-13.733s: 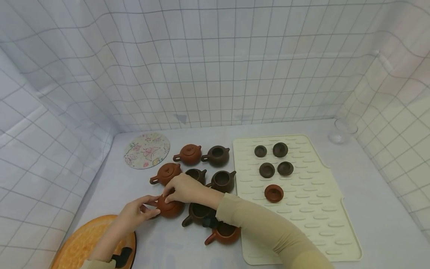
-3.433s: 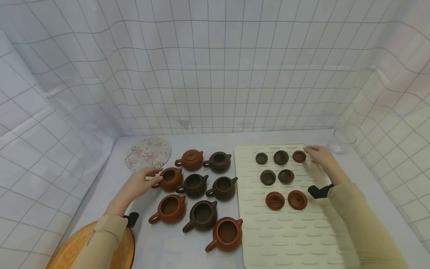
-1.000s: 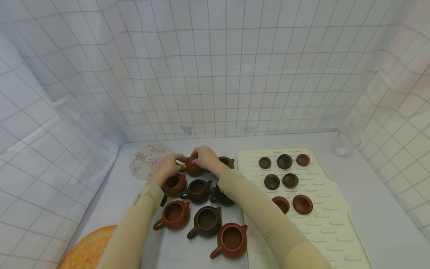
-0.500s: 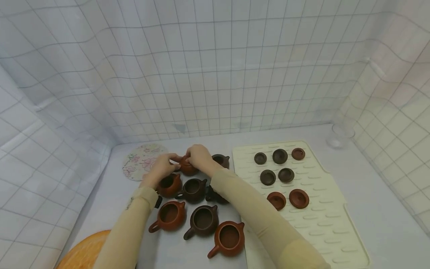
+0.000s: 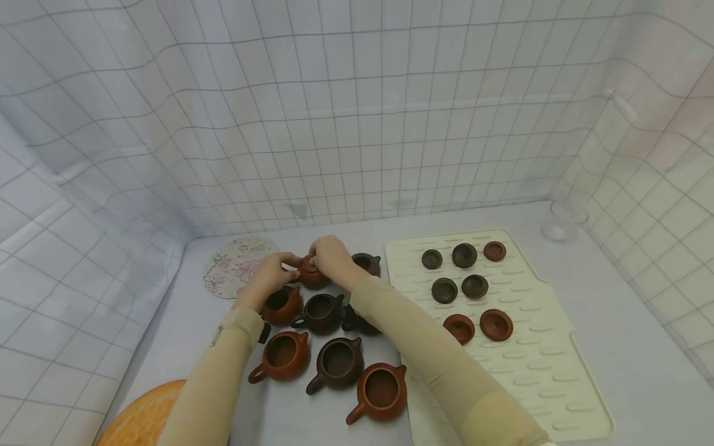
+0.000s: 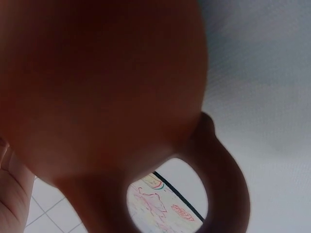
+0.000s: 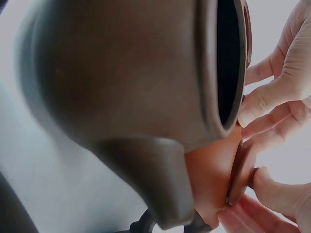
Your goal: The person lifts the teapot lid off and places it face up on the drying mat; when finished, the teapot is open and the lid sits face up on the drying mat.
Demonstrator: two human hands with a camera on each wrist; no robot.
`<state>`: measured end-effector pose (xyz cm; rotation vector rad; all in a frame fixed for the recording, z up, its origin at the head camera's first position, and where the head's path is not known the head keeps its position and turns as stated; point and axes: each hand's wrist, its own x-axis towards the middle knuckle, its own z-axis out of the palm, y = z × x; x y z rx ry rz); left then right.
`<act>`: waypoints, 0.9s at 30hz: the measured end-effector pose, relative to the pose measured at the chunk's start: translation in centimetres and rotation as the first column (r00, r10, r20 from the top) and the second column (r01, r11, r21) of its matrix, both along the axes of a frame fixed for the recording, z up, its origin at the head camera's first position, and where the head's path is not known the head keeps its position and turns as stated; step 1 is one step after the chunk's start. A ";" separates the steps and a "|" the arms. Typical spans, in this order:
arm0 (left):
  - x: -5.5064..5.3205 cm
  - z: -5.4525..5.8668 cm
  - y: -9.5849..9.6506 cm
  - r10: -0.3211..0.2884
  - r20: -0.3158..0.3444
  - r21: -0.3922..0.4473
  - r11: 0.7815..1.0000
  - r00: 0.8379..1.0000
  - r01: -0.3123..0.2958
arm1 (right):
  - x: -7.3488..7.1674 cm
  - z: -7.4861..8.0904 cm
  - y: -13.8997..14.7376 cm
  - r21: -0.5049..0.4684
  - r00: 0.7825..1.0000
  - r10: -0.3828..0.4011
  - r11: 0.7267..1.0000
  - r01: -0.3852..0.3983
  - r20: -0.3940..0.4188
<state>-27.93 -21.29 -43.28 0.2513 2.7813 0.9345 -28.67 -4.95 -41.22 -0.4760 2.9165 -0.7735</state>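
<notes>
At the back of the group sits a reddish clay teapot (image 5: 313, 277), partly covered by both hands. My left hand (image 5: 268, 277) holds its left side between thumb and fingers. My right hand (image 5: 333, 259) pinches the knob of its lid (image 7: 242, 174). In the right wrist view the lid lies at the teapot's mouth; whether it is lifted I cannot tell. Nearest the left wrist is another reddish teapot (image 5: 282, 305), lidless. A dark teapot (image 5: 366, 263) stands just right of my right hand, partly hidden by it.
Several lidless teapots, such as this dark one (image 5: 338, 363), stand in front. On a cream mat (image 5: 549, 378) at right lie several lids, including a red lid (image 5: 496, 325). A floral disc (image 5: 231, 266), an orange round mat (image 5: 139, 421) and a clear glass (image 5: 563, 220) lie around.
Since the older frames, two reddish teapots on the left lost their lids, which now lie on the mat. Both hands have come to the back reddish teapot; in the last second they hardly move.
</notes>
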 end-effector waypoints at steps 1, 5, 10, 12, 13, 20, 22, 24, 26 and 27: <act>0.0 0.0 0.0 0.000 -0.001 0.001 1.000 1.000 0.000 | 0.0 0.0 0.1 -0.016 1.000 -0.003 1.000 0.004 0.007; 0.0 -0.1 -0.1 -0.006 -0.014 0.002 1.000 1.000 0.006 | -0.1 0.2 0.8 -0.088 1.000 -0.019 0.996 0.021 0.023; 0.1 0.0 -0.1 -0.004 -0.015 -0.006 1.000 1.000 0.003 | -0.2 1.0 2.7 -0.262 0.994 -0.023 0.964 0.051 0.109; 0.1 0.0 -0.1 0.006 -0.011 -0.005 1.000 1.000 -0.006 | -0.2 1.5 3.7 -0.367 0.979 -0.017 0.926 0.093 0.206; 0.1 0.0 -0.2 0.010 -0.008 -0.006 1.000 1.000 -0.010 | -0.3 1.7 4.2 -0.431 0.964 -0.005 0.894 0.124 0.268; 0.1 0.0 -0.4 0.016 0.001 -0.018 1.000 1.000 -0.016 | 0.0 2.2 8.9 -0.723 0.850 0.163 0.619 0.307 0.501; 0.2 0.0 -0.4 0.012 0.004 -0.013 1.000 1.000 -0.012 | 0.4 2.1 10.9 -0.754 0.836 0.200 0.571 0.324 0.511; 0.3 0.1 -0.4 0.006 0.004 -0.005 1.000 1.000 -0.006 | 0.9 1.9 13.2 -0.780 0.827 0.224 0.521 0.345 0.516; 0.4 0.3 -0.3 -0.005 -0.006 -0.003 1.000 1.000 0.005 | 1.5 1.8 15.8 -0.800 0.824 0.234 0.476 0.365 0.516; 0.4 0.4 -0.3 -0.007 -0.004 0.002 1.000 1.000 0.007 | 1.9 1.8 17.1 -0.810 0.823 0.236 0.445 0.382 0.518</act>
